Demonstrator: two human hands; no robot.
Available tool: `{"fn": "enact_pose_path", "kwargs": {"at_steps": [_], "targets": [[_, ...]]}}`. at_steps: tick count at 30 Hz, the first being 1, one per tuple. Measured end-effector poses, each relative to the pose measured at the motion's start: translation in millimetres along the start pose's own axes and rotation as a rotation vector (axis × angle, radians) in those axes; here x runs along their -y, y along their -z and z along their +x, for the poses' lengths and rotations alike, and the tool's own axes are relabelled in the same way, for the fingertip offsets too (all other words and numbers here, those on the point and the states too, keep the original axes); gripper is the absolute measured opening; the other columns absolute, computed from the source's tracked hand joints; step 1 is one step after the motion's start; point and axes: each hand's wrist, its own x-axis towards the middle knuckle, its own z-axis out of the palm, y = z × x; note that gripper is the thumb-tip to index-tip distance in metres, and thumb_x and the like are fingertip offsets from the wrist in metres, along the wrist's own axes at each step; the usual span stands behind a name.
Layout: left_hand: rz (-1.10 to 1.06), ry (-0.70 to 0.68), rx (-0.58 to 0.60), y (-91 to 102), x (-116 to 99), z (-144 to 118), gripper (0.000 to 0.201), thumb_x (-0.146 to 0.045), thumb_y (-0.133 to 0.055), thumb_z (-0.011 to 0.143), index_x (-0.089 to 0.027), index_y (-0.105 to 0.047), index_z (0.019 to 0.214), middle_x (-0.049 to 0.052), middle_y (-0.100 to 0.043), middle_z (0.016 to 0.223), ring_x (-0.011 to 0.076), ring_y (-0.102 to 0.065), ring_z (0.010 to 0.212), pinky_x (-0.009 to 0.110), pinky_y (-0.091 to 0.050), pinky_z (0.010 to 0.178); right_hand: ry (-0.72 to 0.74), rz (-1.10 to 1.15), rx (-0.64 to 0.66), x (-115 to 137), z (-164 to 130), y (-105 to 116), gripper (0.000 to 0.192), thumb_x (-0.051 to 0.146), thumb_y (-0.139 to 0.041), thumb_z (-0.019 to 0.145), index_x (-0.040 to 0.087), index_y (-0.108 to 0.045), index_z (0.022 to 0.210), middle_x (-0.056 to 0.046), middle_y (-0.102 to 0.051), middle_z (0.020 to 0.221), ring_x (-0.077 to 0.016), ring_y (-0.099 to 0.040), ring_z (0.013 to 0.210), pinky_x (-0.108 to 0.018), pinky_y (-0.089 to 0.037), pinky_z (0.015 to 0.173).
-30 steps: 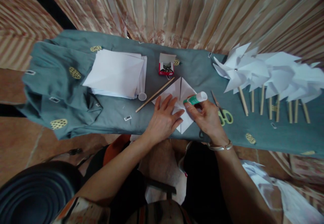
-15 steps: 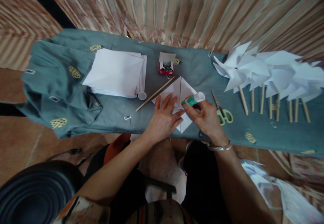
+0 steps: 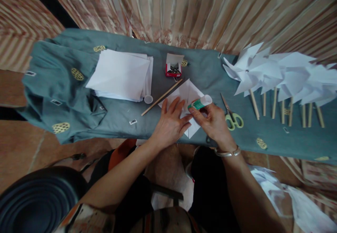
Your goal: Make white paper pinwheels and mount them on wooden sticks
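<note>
pinwheels (image 3: 289,77) blurred, cut off right

text: none legible | small tags on cloth (image 3: 133,121): too blurred to read

- A table draped in a grey-green cloth (image 3: 210,75) carried everything.
- A stack of white paper (image 3: 119,74) lay at its left.
- A small red box (image 3: 173,70) sat near the far edge, with a wooden stick (image 3: 161,93) and a small cap (image 3: 148,99) nearby.
- A cut paper square (image 3: 189,94) lay at the centre.
- Green-handled scissors (image 3: 231,115) lay to its right.
- Paper pinwheels (image 3: 279,77) lay at the right end.
</note>
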Motion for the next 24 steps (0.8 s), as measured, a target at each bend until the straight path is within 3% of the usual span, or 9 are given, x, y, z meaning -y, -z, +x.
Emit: {"fn": "enact_pose_path", "kwargs": {"at_steps": [24], "targets": [[0.037, -0.025, -0.011, 1.1, 0, -1, 0.033, -0.034, -0.055, 0.092, -0.025, -0.066, 0.121, 0.014, -0.048, 0.146, 0.0368, -0.033, 0.142, 0.068, -0.02, 0.114, 0.005, -0.018, -0.086, -1, 6, -11, 0.032, 0.05, -0.061, 0.084, 0.019, -0.065, 0.083, -0.002, -0.067, 0.069, -0.0177, -0.06, 0.061, -0.031, -0.044, 0.062]]}}
